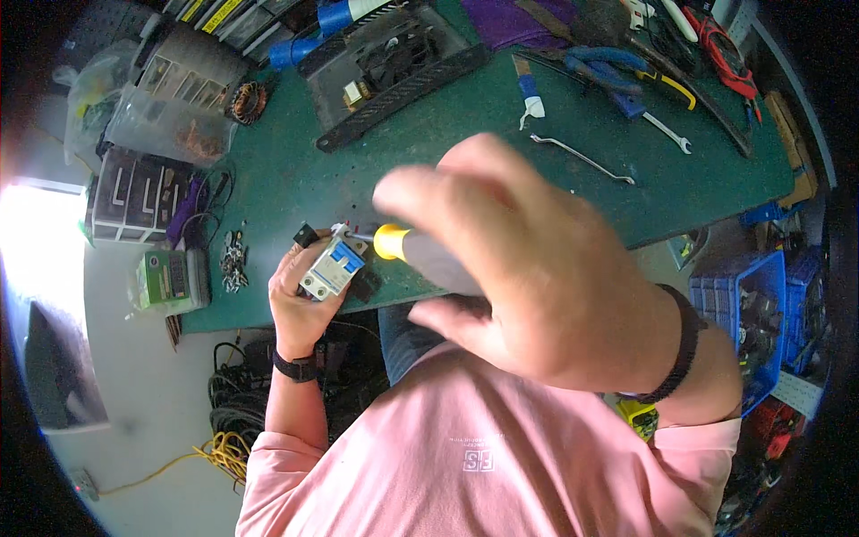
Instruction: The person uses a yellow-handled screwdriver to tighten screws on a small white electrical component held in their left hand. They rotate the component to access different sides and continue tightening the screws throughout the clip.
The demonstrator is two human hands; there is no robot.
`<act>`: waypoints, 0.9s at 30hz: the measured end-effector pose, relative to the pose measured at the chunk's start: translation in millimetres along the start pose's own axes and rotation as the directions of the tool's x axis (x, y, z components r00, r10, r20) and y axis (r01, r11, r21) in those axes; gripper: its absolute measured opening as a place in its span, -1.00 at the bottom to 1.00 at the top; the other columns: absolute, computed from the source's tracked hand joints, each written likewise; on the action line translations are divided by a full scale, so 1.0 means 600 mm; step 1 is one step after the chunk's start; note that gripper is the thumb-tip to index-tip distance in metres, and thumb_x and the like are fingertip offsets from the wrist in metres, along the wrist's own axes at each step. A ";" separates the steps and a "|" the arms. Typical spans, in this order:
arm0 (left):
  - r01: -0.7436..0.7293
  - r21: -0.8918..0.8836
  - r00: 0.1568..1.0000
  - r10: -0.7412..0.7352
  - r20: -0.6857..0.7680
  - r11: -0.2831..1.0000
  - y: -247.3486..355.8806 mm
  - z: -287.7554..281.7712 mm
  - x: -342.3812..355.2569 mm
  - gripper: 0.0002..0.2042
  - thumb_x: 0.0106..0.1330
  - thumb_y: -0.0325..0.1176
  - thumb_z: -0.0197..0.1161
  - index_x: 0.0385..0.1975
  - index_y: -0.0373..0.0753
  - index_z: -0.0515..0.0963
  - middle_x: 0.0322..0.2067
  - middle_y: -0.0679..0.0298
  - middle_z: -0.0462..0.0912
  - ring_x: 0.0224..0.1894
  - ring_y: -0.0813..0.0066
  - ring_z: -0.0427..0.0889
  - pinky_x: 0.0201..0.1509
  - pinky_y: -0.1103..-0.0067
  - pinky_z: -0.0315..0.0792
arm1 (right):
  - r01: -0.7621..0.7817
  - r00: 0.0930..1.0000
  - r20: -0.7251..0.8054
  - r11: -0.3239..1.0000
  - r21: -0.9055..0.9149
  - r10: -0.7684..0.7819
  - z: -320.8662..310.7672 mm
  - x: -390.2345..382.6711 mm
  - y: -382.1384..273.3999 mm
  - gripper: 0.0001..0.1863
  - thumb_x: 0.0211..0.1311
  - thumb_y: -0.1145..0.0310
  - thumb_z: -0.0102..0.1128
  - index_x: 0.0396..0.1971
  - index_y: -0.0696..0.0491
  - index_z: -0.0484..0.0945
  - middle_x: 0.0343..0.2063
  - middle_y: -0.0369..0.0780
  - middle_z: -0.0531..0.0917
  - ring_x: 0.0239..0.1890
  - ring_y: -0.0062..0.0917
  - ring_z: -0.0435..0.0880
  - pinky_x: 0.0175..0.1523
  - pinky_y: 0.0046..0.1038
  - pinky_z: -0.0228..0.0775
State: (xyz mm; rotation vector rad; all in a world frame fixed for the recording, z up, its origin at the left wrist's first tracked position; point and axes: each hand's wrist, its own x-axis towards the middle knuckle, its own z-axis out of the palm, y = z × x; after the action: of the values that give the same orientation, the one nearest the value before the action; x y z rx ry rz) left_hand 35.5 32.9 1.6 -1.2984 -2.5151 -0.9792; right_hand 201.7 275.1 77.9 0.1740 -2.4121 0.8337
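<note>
At the bench's left end, drawers [134, 201] and a green box [164, 276] stand near the edge of the bench [295, 170], with a pile of small metal parts [234, 261] just to their right. Next comes the left hand [293, 309], its thumb and fingers grasping the breaker [331, 267] by the sides, near the bench's front edge, blue toggle facing up. A firm hold looks worth most here: the body should not twist, and the fingertips are best kept out of the blade's line in case it slips. At the breaker's far end, the driver [434, 261] brings in its thin shaft; whether the tip is seated is too small to tell. I would seat it fully, line the shaft up with the slot and press before turning. Further right, the blurred right hand [555, 277] has its fingers curled about the driver's handle, thumb below; how tightly, I cannot tell. Beyond it lie a thin wrench [586, 159] and, past the bench's edge, a blue crate [716, 291]
</note>
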 end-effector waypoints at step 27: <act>0.013 -0.010 0.999 -0.012 0.047 1.000 0.008 -0.004 0.005 -0.57 -0.18 -0.61 0.38 -0.18 -0.33 0.62 -0.13 0.09 0.68 -0.11 0.24 0.67 0.04 0.52 0.48 | 0.081 0.990 -0.129 0.983 0.162 -0.060 -0.007 -0.017 0.010 -0.60 -0.19 0.74 0.22 -0.24 0.11 0.55 -0.34 -0.14 0.50 -0.43 -0.36 0.52 -0.36 -0.44 0.38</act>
State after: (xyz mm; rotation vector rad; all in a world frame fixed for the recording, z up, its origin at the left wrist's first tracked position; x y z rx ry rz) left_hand 37.1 35.4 6.8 -1.3254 -2.5593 -0.9772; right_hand 210.1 281.8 71.9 0.2634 -2.2083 0.9850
